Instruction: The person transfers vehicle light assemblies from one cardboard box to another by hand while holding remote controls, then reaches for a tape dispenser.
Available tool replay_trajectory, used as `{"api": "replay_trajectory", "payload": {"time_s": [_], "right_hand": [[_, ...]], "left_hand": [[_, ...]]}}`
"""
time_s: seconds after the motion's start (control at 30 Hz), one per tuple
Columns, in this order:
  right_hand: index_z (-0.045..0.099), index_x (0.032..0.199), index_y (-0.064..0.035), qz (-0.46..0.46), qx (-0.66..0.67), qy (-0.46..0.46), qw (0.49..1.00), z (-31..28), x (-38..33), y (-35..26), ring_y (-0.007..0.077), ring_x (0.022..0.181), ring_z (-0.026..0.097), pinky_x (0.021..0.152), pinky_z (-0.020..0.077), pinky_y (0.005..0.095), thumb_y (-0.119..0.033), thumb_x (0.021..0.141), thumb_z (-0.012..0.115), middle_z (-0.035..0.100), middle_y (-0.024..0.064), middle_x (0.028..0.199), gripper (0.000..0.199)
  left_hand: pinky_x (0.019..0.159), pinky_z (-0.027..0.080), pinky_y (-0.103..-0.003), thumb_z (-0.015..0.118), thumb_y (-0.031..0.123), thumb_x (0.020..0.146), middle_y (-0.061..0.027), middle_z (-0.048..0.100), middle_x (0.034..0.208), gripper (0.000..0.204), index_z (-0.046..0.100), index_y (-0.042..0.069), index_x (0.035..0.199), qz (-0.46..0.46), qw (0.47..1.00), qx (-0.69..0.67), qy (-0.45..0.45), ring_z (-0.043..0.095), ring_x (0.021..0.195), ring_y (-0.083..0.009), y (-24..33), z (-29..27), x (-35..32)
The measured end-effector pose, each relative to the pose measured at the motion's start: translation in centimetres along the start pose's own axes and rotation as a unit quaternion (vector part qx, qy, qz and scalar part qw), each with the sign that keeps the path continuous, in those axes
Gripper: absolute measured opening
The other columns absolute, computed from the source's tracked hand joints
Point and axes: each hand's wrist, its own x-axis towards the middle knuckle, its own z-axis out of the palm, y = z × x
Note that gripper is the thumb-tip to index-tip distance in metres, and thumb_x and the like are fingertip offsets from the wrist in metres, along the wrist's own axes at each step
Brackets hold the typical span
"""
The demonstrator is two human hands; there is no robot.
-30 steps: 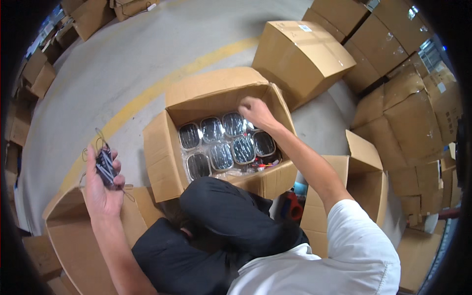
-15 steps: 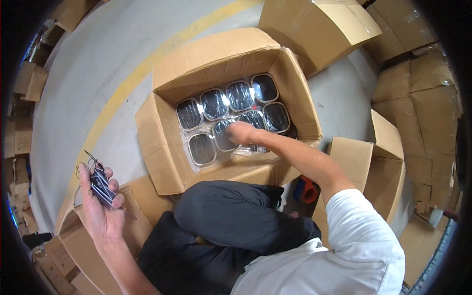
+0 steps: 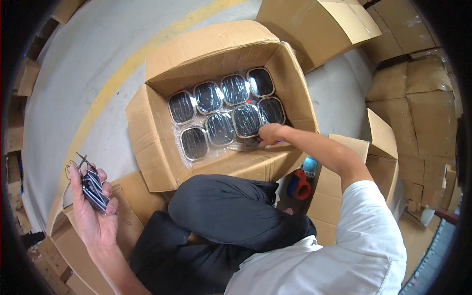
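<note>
My left hand point(image 3: 98, 223) is raised at the left, its fingers curled round a small bundle of dark, striped slim pieces point(image 3: 95, 189) with thin black loops sticking out at the top. My right hand point(image 3: 270, 134) reaches into an open cardboard box point(image 3: 153, 132), its fingers closed and pointing down at the near right of the contents. Whatever it grips is hidden. Inside lie two rows of dark rounded-square pieces point(image 3: 220, 129) with pale shiny rims, under clear plastic. Bubble wrap point(image 3: 182, 145) shows along their left side.
Another open carton point(image 3: 339, 187) stands right of my legs, beside a red tape dispenser point(image 3: 301, 186). A large carton point(image 3: 305, 29) sits at the back right. Stacked cartons point(image 3: 418, 103) line the right. A yellow line point(image 3: 115, 73) crosses the grey floor.
My right hand has moved right, from the middle of the near row to its right end, uncovering pieces there. The left hand still holds the bundle. The view has shifted slightly.
</note>
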Motion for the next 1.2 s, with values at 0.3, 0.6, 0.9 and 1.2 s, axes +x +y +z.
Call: {"api": "replay_trajectory", "payload": {"time_s": [0.3,0.6,0.9,1.2], "right_hand": [[0.088,0.099,-0.0036,-0.081,0.047,0.041,0.995,2.1,1.7,-1.4,0.0448,0.102,0.079,0.092,0.0619,0.0529,-0.039,0.089,0.076,0.083,0.024,0.102,0.039],[0.081,0.117,0.0012,-0.105,0.099,0.25,0.957,-7.2,8.1,-19.2,0.0451,0.118,0.077,0.106,0.0607,0.0534,-0.036,0.097,0.078,0.081,0.0276,0.12,0.042],[0.07,0.142,-0.001,-0.058,0.112,0.23,0.965,-4.0,13.1,-22.8,0.0441,0.138,0.066,0.117,0.0539,0.0543,-0.048,0.086,0.091,0.071,0.026,0.143,0.077],[0.067,0.145,0.0009,-0.009,0.1,0.354,0.93,-6.2,5.9,-9.6,0.0461,0.14,0.063,0.118,0.0531,0.055,-0.043,0.093,0.088,0.067,0.0284,0.147,0.071]], "left_hand": [[0.042,0.045,-0.022,0.069,0.053,0.114,-0.0054,0.072,0.095,0.041,0.071,0.012,0.115,-0.016,1.0,0.001,0.007,0.067,0.067,-0.0101,1.2,-0.2,-2.2],[0.046,0.044,-0.023,0.067,0.054,0.115,-0.0051,0.071,0.097,0.042,0.069,0.013,0.119,-0.003,1.0,0.002,0.003,0.067,0.071,-0.0113,1.3,-1.7,-3.3],[0.048,0.047,-0.026,0.065,0.053,0.116,-0.0086,0.074,0.098,0.044,0.069,0.009,0.119,0.006,0.999,-0.015,-0.028,0.07,0.073,-0.0135,1.8,-2.2,-3.1],[0.046,0.046,-0.025,0.067,0.054,0.115,-0.0068,0.072,0.099,0.043,0.07,0.011,0.12,0.005,0.999,-0.03,-0.022,0.067,0.073,-0.0124,2.0,-3.6,-4.0]]}}
